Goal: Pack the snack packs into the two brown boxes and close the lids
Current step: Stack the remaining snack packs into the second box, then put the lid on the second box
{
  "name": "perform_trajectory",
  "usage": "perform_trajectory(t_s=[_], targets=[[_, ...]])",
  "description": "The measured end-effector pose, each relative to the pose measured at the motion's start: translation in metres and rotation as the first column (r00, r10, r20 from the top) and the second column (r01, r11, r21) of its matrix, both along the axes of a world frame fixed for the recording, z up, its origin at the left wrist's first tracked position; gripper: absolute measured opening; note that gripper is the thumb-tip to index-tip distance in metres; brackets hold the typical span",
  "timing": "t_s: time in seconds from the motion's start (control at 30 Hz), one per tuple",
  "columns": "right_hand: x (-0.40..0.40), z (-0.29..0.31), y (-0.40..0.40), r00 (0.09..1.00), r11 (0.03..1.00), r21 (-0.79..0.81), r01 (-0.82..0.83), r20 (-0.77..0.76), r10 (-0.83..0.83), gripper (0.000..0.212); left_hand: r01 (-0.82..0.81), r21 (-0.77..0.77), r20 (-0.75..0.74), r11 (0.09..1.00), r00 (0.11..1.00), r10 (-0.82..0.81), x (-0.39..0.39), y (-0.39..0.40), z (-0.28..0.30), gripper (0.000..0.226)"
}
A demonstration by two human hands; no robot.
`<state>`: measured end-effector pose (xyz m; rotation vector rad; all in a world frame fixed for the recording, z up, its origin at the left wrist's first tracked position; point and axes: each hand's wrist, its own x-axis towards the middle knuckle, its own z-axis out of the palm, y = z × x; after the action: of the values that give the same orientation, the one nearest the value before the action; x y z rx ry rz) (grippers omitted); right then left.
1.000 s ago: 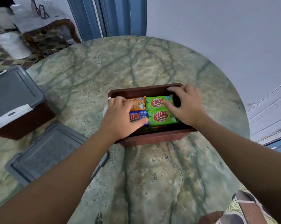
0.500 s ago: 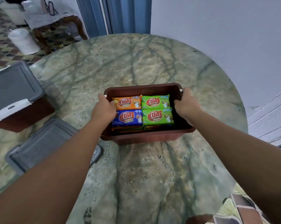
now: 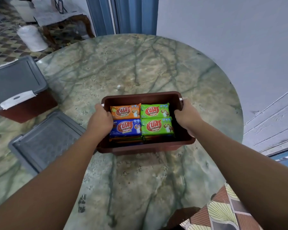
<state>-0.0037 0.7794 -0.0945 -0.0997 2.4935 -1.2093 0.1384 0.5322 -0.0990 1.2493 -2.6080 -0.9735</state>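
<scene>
Both hands on the open box, lid off

Left hand (image 3: 101, 120) and right hand (image 3: 187, 116) grip the brown box (image 3: 144, 147) by its side rims on the table (image 3: 140, 67); snack packs (image 3: 157, 127) fill it, grey lid (image 3: 45, 141) lying just left.

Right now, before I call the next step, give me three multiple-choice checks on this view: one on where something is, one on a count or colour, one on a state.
1. Where does the loose grey lid lie?
A. on the open box
B. flat on the table, left of the open box
C. against the wall

2. How many green packs show in the top layer?
A. one
B. two
C. four

3. What is the state of the brown box at far left?
A. lid on
B. open, empty
C. tipped over

Answers: 1 B, it rests on the marble table beside the open box. 2 B, two green packs beside one orange and one blue. 3 A, a grey lid covers it.
</scene>
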Motion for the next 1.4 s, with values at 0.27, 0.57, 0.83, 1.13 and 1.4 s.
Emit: perform_trajectory(t_s=[0.27, 0.57, 0.83, 1.13, 1.4], targets=[[0.034, -0.004, 0.019, 1.000, 1.000, -0.008, -0.006, -0.013, 0.006, 0.020, 0.019, -0.005, -0.001, 1.000, 1.000, -0.019, 0.032, 0.013, -0.005, 0.016], [0.062, -0.003, 0.032, 1.000, 1.000, 0.009, -0.011, 0.009, 0.010, 0.020, 0.022, -0.033, 0.018, 0.999, 1.000, -0.022, 0.058, 0.024, -0.009, 0.017], [0.071, 0.000, 0.037, 0.998, 1.000, 0.010, -0.008, 0.056, 0.007, 0.027, 0.045, -0.035, 0.094, 0.998, 0.995, -0.042, 0.065, 0.022, -0.007, 0.028], [0.101, 0.042, -0.044, 0.835, 0.996, 0.079, -0.032, -0.545, 0.070, 0.056, -0.098, -0.085, -0.063, 0.992, 0.994, 0.093, 0.090, -0.044, 0.013, 0.050], [0.184, 0.067, -0.184, 0.974, 0.897, -0.388, -0.211, -0.007, 0.226, 0.043, -0.084, -0.201, 0.051, 0.976, 0.994, 0.096, 0.130, -0.155, -0.004, 0.031]])
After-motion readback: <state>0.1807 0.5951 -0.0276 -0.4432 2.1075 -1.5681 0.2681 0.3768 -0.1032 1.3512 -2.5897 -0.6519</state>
